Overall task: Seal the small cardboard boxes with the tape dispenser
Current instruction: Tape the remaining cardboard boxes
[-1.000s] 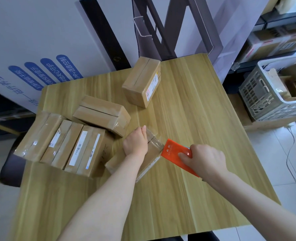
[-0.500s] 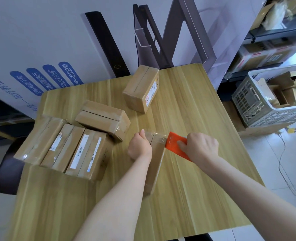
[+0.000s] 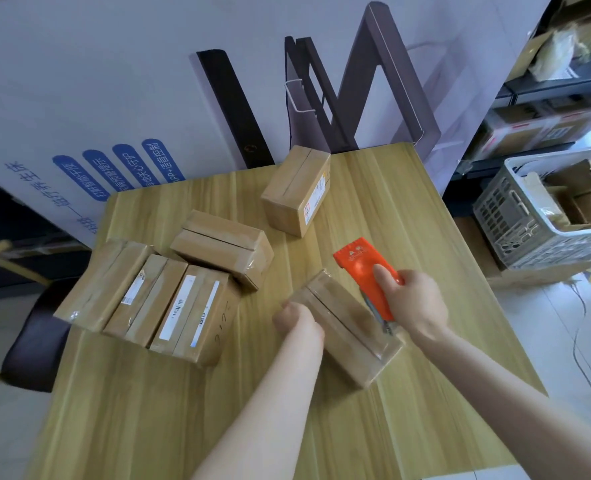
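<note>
A small cardboard box (image 3: 347,329) with glossy clear tape on it lies on the wooden table (image 3: 384,209), angled toward the lower right. My left hand (image 3: 299,322) grips its left side. My right hand (image 3: 415,303) holds the orange tape dispenser (image 3: 363,265) against the box's right edge, with its flat orange nose pointing up and away from me. Several more brown boxes lie to the left: a row of flat ones with white labels (image 3: 162,303), one resting on them (image 3: 224,244), and one standing apart at the back (image 3: 297,188).
A large white printed carton (image 3: 79,98) stands against the table's far edge. A grey plastic crate (image 3: 516,220) with cardboard scraps sits on the floor to the right, before dark shelves (image 3: 547,84). A dark stool (image 3: 34,337) stands left of the table.
The box in my hands has turned so its long side now runs toward the lower right. The dispenser has moved from the box's far end to its right edge.
</note>
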### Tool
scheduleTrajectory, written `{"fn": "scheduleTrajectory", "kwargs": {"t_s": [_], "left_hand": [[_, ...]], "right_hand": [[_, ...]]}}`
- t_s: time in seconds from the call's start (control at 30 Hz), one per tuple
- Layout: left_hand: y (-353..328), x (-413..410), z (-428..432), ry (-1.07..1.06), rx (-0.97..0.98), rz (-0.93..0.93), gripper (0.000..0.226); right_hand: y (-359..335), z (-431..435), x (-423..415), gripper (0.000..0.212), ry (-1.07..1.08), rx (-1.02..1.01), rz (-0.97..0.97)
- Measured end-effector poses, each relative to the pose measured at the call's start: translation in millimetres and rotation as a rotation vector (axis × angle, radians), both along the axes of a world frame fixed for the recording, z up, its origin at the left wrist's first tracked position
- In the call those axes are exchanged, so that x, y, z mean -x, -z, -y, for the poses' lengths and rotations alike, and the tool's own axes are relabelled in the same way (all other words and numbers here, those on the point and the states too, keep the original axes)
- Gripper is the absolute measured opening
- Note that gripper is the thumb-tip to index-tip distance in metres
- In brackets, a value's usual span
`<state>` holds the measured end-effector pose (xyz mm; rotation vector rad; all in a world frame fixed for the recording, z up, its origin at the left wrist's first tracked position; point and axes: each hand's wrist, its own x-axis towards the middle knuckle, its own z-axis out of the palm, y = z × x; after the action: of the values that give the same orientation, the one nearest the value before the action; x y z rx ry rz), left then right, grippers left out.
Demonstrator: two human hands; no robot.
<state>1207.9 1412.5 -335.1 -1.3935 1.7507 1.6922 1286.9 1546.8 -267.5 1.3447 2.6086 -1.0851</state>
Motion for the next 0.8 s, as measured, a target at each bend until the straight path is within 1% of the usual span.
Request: {"fn": "scheduleTrajectory", "kwargs": {"t_s": [0.03, 0.07, 0.1, 0.17, 0.2, 0.23, 0.3, 0.33, 0.37, 0.43, 0.5, 0.6, 0.7, 0.77, 0.8], "left_hand": [[1, -5, -1, -0.001, 0.047, -0.059, 0.037], [2, -9, 0, 0.043, 0.137, -0.170, 0.035], [3, -14, 2, 0.138, 0.243, -0.332, 0.035], [6, -18, 12, 0.421, 0.475, -0.723, 0.035], [7, -16, 17, 0.558, 0.569, -0.877, 0.034], [9, -10, 20, 0.688, 0.629, -0.985, 0.034], [13, 5, 24, 0.971, 0.654, -1.090, 0.034], [15, 12, 22, 1.127, 0.641, -1.083, 0.036], [18, 18, 20, 1.268, 0.622, -1.030, 0.038], [26, 26, 15, 1.453, 0.604, -0.866, 0.040], [34, 29, 14, 1.509, 0.638, -0.802, 0.041], [39, 32, 14, 1.500, 0.645, -0.823, 0.042], [39, 42, 12, 1.501, 0.591, -0.800, 0.040], [38, 50, 12, 1.541, 0.518, -0.711, 0.037], [38, 54, 13, 1.548, 0.439, -0.654, 0.035]], "right_hand": [[3, 8, 1, 0.054, 0.050, 0.081, -0.047], [8, 16, 1, 0.054, 0.103, 0.157, -0.092], [14, 22, -1, 0.054, 0.161, 0.217, -0.128], [23, 30, -6, 0.054, 0.268, 0.282, -0.164], [27, 32, -8, 0.054, 0.301, 0.293, -0.170], [29, 34, -9, 0.054, 0.318, 0.296, -0.174], [31, 38, -7, 0.054, 0.336, 0.300, -0.189], [33, 40, -6, 0.054, 0.345, 0.303, -0.202], [34, 42, -5, 0.054, 0.353, 0.303, -0.212], [37, 44, -5, 0.053, 0.378, 0.309, -0.229], [40, 43, -6, 0.052, 0.420, 0.327, -0.251], [44, 40, -6, 0.054, 0.439, 0.327, -0.261], [46, 37, -6, 0.054, 0.439, 0.348, -0.257], [46, 35, -7, 0.055, 0.434, 0.359, -0.267], [46, 35, -8, 0.054, 0.431, 0.365, -0.274]]}}
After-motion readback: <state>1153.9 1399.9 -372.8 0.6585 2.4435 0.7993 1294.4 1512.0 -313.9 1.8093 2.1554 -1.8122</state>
